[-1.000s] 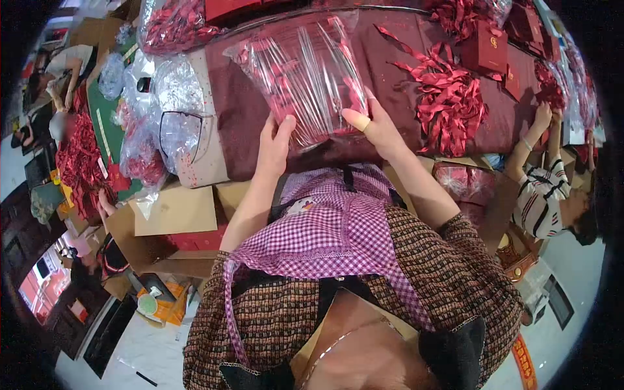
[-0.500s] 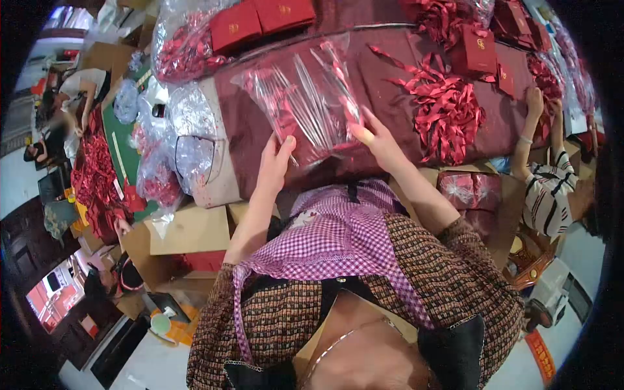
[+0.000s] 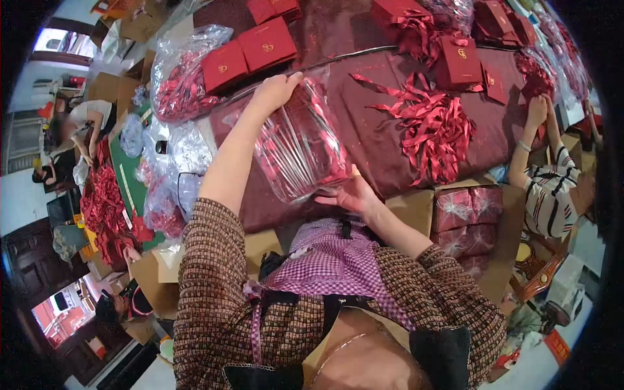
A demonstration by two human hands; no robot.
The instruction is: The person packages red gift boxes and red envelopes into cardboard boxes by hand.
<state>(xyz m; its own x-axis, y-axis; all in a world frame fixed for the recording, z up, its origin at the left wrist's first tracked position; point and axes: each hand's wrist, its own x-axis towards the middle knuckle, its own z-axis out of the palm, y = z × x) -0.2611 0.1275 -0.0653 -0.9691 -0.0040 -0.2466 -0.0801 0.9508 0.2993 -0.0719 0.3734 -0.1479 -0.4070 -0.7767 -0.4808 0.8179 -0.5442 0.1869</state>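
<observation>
A clear plastic bag holds a stack of thin items seen edge-on, with red along its sides. It lies tilted over the dark red cloth in front of me. My left hand reaches across to the bag's far end, its fingers closed over that edge. At the near right corner, my right hand cradles the bag, thumb up along the side and fingers stretched under the near end. A heap of red ribbons lies to the right of the bag.
Red boxes with gold marks stand beyond the bag, and another red box sits farther right. An open carton by my right arm contains wrapped red packs. At the far right, a co-worker's hands hold red material.
My left hand has moved from the bag's near left corner to its far end. The bag has come nearer and turned, and my right hand has shifted down to its near corner.
</observation>
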